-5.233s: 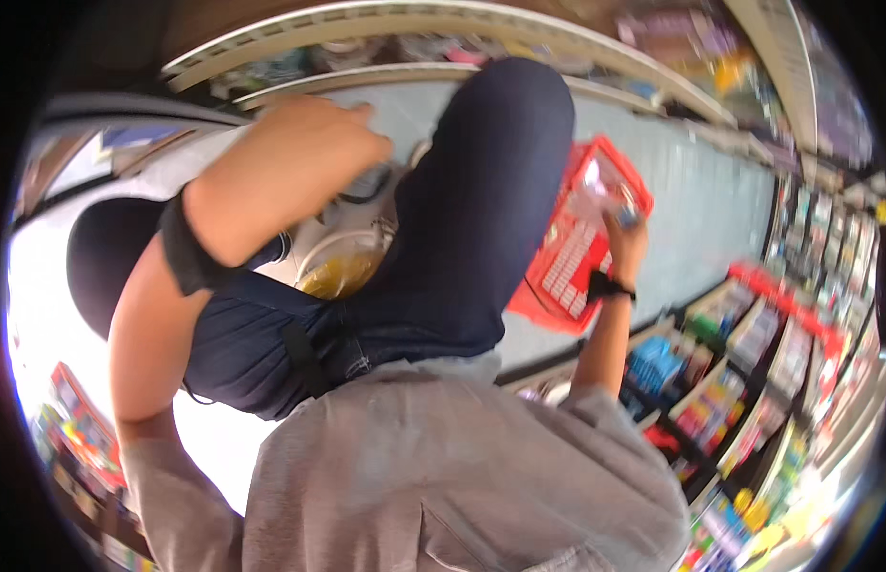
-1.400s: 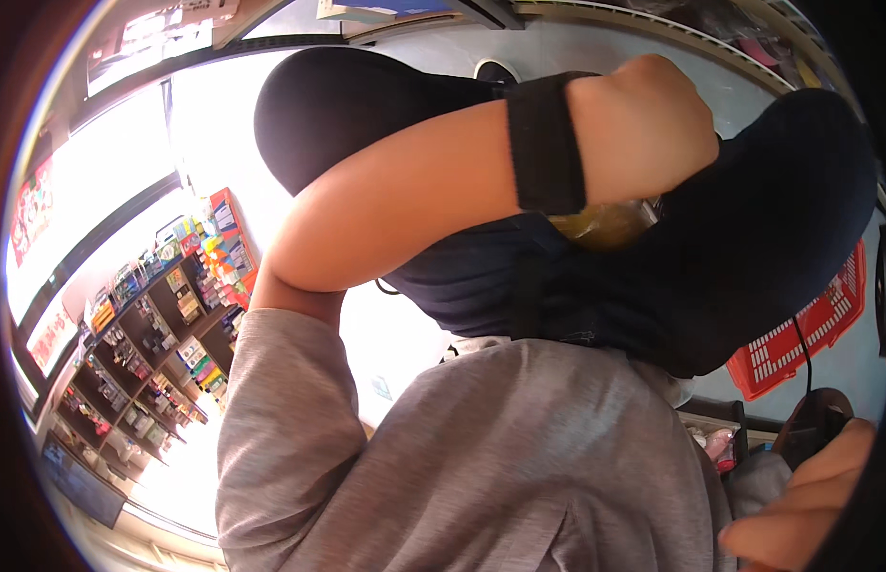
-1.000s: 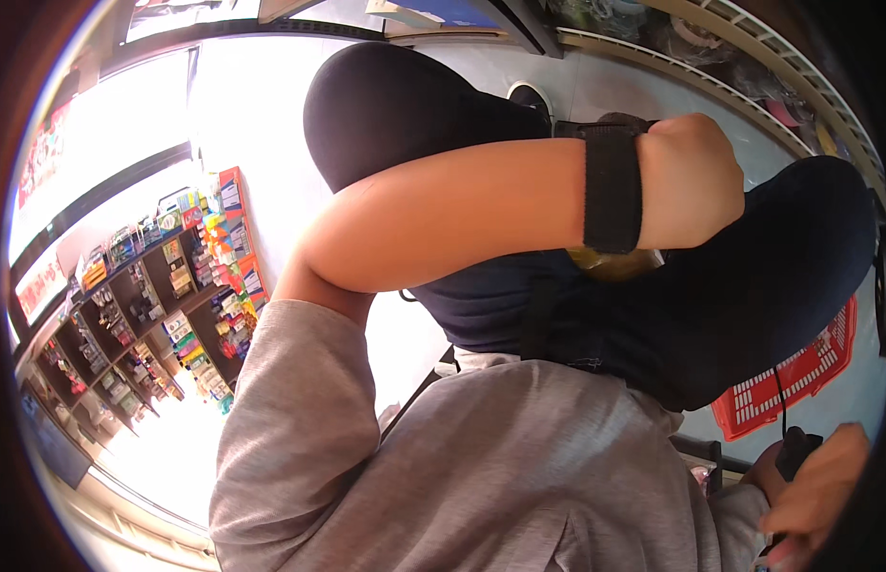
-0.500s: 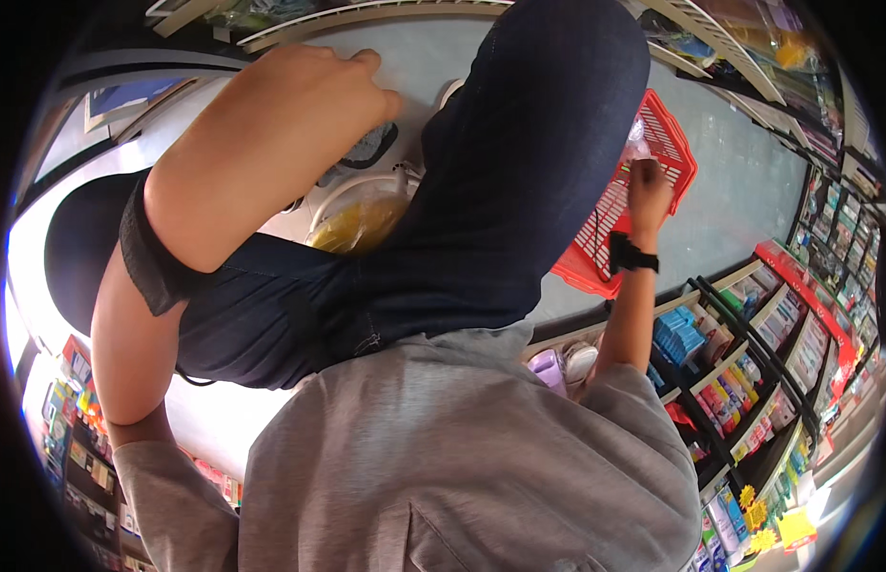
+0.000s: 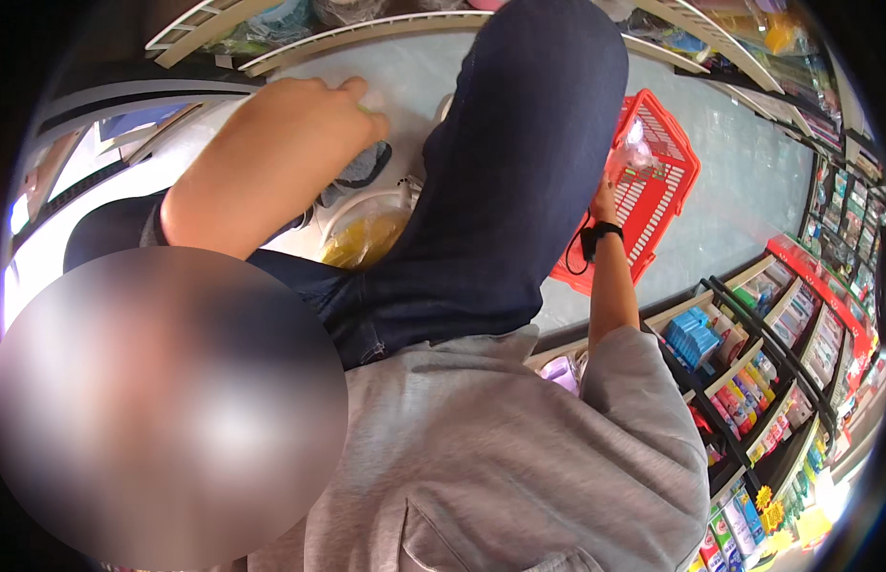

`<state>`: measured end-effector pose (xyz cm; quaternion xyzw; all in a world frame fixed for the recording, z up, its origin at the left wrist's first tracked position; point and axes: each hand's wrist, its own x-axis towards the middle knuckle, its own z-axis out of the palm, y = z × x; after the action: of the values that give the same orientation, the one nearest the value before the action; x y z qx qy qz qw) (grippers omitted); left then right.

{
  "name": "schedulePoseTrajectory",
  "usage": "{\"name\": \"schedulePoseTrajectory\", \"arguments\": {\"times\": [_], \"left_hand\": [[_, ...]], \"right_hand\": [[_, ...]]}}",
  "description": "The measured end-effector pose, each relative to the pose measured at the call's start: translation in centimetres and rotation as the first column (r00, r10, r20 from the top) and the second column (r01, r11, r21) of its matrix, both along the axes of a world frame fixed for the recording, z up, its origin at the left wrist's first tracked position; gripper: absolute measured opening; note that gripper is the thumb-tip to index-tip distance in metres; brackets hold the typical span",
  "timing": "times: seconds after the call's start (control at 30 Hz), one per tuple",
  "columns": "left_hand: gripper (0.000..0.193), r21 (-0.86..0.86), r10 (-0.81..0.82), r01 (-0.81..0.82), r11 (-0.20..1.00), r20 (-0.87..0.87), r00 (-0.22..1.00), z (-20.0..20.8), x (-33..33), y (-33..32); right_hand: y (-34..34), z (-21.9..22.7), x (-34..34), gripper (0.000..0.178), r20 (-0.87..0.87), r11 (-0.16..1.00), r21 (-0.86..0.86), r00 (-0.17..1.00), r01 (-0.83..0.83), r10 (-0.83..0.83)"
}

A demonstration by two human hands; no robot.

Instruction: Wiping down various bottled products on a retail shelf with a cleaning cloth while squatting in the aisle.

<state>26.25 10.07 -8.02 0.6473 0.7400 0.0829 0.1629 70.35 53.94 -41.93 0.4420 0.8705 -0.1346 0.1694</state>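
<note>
My right hand (image 5: 605,197) is low beside my bent right knee, at the near side of a red plastic shopping basket (image 5: 673,181). Its fingers are mostly hidden, so I cannot tell what they hold. A black band (image 5: 600,238) circles that wrist, with a thin black cord looping from it. Inside the basket lies something in shiny clear plastic (image 5: 639,153). My left hand (image 5: 352,110) hangs loosely past my left knee, thumb and a finger apart, with nothing seen in it. Below it shows a grey shoe (image 5: 362,167).
A yellow thing in clear plastic (image 5: 366,238) sits by a white curved rim between my legs. Wire-edged shelves (image 5: 366,38) with wrapped goods run along the far side. Black racks of packets (image 5: 738,381) stand at the right. A round blur hides the lower left.
My right hand has moved down and left, from over the basket to beside my knee. More of the basket shows. My left hand has shifted slightly lower. A blurred patch now covers the lower left.
</note>
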Motion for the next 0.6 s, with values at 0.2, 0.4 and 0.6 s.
{"name": "schedulePoseTrajectory", "arguments": {"times": [0.2, 0.4, 0.6], "left_hand": [[0.014, -0.029, 0.028, -0.030, 0.999, -0.059, 0.998, -0.2, 0.6, 0.3], [0.030, -0.254, 0.099, -0.117, 0.960, -0.082, 0.992, -0.9, 2.2, 1.2], [0.034, -0.340, 0.191, -0.182, 0.923, -0.008, 0.982, -0.4, 2.7, 2.1]], "right_hand": [[2.7, -1.8, -3.7, 0.059, -0.270, 0.858, 0.429, 0.866, -0.283, 0.421], [-4.8, 4.3, 1.8, 0.059, -0.716, 0.899, -0.416, 0.561, 0.136, -0.416], [-5.2, 18.6, -5.5, 0.069, -0.450, 0.989, 0.120, 0.893, 0.087, -0.024]]}}
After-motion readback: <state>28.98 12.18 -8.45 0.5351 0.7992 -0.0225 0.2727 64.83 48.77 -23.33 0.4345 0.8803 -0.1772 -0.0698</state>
